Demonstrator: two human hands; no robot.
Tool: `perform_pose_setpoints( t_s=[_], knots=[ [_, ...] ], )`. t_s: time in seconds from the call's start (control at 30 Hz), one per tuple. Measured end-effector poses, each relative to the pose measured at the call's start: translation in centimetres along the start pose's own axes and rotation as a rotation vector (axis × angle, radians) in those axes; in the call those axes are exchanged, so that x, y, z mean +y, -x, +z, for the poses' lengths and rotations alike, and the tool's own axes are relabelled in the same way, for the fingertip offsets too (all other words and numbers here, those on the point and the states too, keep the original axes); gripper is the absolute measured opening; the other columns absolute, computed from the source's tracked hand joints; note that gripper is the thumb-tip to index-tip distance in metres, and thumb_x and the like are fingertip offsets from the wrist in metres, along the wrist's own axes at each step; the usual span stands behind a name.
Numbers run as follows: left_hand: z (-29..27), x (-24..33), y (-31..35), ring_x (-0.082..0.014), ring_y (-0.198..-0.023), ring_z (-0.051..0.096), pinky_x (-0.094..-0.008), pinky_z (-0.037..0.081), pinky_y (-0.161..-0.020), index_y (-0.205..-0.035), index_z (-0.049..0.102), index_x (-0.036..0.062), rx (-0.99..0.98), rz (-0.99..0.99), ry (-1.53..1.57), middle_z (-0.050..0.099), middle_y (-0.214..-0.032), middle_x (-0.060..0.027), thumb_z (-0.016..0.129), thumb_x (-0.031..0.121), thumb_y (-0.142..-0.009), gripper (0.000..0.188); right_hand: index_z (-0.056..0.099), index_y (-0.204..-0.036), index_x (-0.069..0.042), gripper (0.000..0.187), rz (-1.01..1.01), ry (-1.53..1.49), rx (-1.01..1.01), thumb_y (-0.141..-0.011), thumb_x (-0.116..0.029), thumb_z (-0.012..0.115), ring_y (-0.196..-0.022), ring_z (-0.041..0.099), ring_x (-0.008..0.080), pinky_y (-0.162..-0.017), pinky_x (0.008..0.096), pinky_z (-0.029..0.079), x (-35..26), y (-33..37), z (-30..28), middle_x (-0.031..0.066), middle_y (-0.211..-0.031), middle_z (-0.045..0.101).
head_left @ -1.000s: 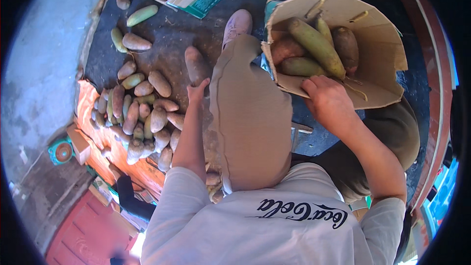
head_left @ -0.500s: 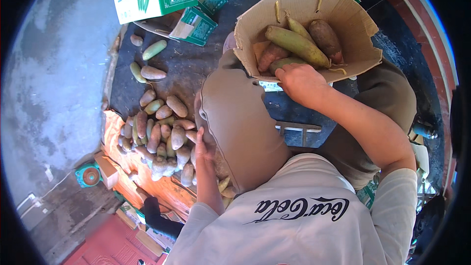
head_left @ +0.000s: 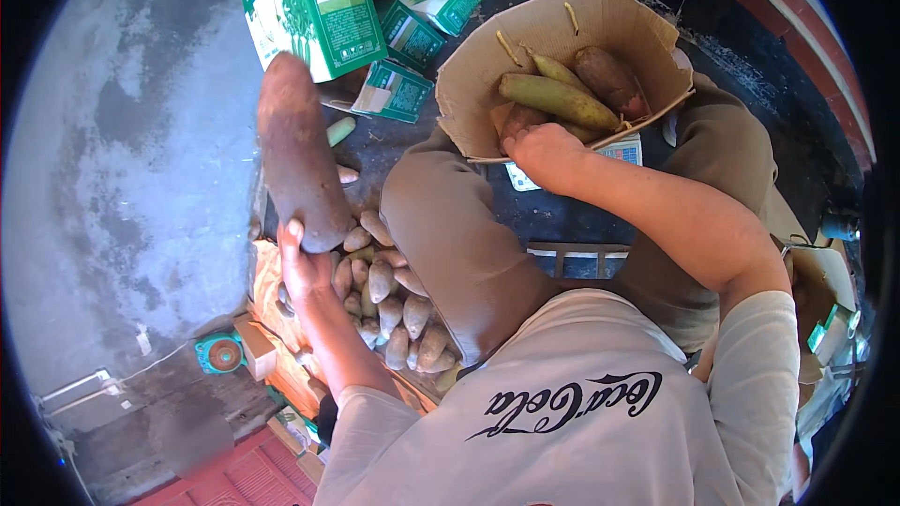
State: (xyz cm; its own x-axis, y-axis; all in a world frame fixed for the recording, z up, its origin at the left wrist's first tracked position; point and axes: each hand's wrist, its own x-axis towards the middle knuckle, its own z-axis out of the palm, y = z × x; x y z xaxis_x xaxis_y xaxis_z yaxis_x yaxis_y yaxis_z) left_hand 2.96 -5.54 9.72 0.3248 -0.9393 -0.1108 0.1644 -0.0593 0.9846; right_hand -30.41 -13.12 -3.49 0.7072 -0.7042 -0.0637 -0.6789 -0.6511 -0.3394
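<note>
My left hand [head_left: 307,272] is raised at the left and grips the lower end of a large reddish-brown radish [head_left: 300,155], which stands nearly upright. On the right, my right hand [head_left: 548,155] reaches over the near edge of an open cardboard box [head_left: 473,61]. Its fingers are curled down beside a reddish radish [head_left: 522,120], and their tips are hidden. Also in the box lie a long green radish [head_left: 558,100] and a brown one [head_left: 611,80], among others. Under the box's near side shows part of a white scale [head_left: 619,152].
A pile of radishes [head_left: 389,295] lies left of my knee, partly on an orange sheet [head_left: 267,281]. Green-and-white printed cartons [head_left: 342,14] stand at the far left. A small teal round device [head_left: 222,353] sits by the wall. Another open carton [head_left: 816,300] is at the right.
My left hand has come up from the pile with a large radish. In the box, my right hand has shifted slightly left. The box appears a little further left and tilted differently.
</note>
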Motion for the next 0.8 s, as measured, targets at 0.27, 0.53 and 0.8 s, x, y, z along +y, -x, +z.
perform_pose_setpoints(
  t_s=[0.27,0.53,0.8],
  knots=[
    [14.5,0.7,-4.5,-0.0228,-0.109,0.052,-0.0337,0.039,-0.095,-0.126,0.045,-0.0063,-0.457,-0.203,-0.318,0.054,-0.121,-0.0149,0.072,0.034,-0.072,0.073,0.062,-0.092,-0.003,0.017,0.005,0.103,-0.010,-0.076,-0.009,0.060,-0.081,0.067,0.0256,-0.066,0.0353,0.052,-0.5,0.4,-0.6,0.0123,-0.087,0.068],
    [23.0,-5.3,-7.6,-0.0224,-0.108,0.053,-0.0319,0.039,-0.094,-0.127,0.048,-0.0016,-0.675,-0.291,-0.822,0.056,-0.118,-0.0163,0.077,0.035,-0.065,0.077,0.063,-0.093,-0.002,0.019,0.001,0.051,0.054,-0.077,-0.011,0.057,-0.083,0.067,0.0258,-0.067,0.0365,0.053,-0.3,0.4,0.1,0.0132,-0.087,0.068],
    [28.5,-8.5,-8.5,-0.0268,-0.114,0.050,-0.0340,0.037,-0.097,-0.134,0.041,0.0015,-0.887,-0.219,-0.992,0.053,-0.122,-0.0197,0.079,0.036,-0.062,0.088,0.064,-0.092,-0.002,0.019,0.043,0.029,-0.026,-0.076,-0.010,0.058,-0.083,0.067,0.0263,-0.067,0.0368,0.053,-0.7,0.7,-1.2,0.0142,-0.087,0.068]
  ],
)
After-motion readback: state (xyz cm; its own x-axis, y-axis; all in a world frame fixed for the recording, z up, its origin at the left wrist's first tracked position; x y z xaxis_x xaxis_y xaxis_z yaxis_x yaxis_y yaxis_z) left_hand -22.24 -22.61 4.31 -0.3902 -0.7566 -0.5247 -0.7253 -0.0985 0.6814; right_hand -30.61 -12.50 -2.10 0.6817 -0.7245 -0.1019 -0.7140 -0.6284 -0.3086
